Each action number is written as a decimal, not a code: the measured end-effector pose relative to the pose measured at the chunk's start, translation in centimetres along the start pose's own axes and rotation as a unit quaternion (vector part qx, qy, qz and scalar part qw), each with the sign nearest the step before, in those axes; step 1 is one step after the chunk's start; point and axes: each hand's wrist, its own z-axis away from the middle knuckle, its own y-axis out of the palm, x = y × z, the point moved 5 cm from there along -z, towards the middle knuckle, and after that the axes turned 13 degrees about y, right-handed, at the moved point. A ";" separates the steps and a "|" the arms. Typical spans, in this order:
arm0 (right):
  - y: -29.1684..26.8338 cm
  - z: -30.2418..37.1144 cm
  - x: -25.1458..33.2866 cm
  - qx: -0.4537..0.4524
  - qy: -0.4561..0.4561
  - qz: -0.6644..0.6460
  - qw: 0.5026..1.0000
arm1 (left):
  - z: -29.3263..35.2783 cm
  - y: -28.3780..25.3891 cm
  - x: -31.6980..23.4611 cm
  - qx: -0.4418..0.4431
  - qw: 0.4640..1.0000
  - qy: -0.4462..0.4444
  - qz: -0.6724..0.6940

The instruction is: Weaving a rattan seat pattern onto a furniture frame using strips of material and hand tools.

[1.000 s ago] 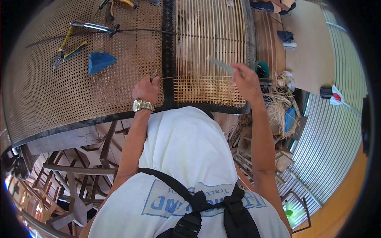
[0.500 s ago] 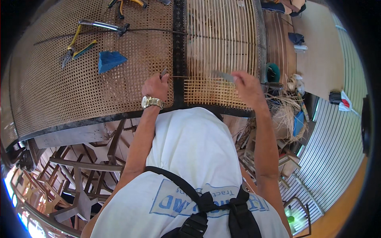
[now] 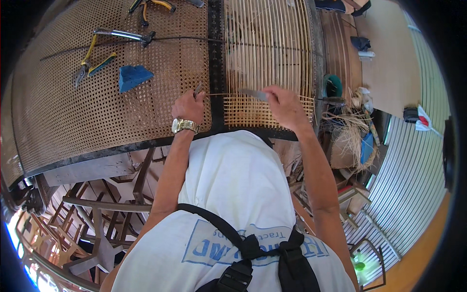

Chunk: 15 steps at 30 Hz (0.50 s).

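Observation:
A wide frame of cane webbing lies in front of me, with a dark bar point(image 3: 217, 63) dividing it. My left hand point(image 3: 188, 106), with a watch on its wrist, is closed just left of the bar. It pinches a thin cane strand point(image 3: 221, 94) that runs right across the bar, and a small grey metal piece point(image 3: 198, 89) sticks up from its fingers. My right hand point(image 3: 287, 108) grips a flat metal blade point(image 3: 253, 94) that points left along the strand. Under it is the part-woven cane panel point(image 3: 243, 112), close-woven near me, with long lengthwise strands point(image 3: 265, 53) beyond.
On the finished webbing point(image 3: 73, 112) at left lie pruning shears point(image 3: 87, 68), a hammer-like tool point(image 3: 126, 35), a blue wedge-shaped block point(image 3: 134, 78) and yellow-handled pliers point(image 3: 145, 9). To the right are a green container point(image 3: 332, 85) and loose cane fibres point(image 3: 352, 138). Wooden chair frames point(image 3: 107, 219) stand below left.
My right hand and its blade have moved left across the panel, closer to the dark bar. My left hand has stayed nearly in place.

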 end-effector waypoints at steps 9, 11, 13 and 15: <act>-3.9 -0.7 -2.3 -0.198 0.014 -0.070 0.978 | 0.0 -0.1 0.4 -0.018 1.000 0.010 0.004; -1.4 -0.6 -1.9 0.064 0.030 -0.006 0.997 | -0.2 -0.1 0.6 -0.004 1.000 0.010 0.009; -3.4 -1.7 -3.1 0.024 0.047 -0.062 0.997 | 0.1 0.0 0.7 0.007 1.000 -0.002 0.015; -6.3 -1.7 -3.1 -0.123 0.056 -0.110 0.985 | 0.0 0.0 0.4 0.000 1.000 -0.004 0.015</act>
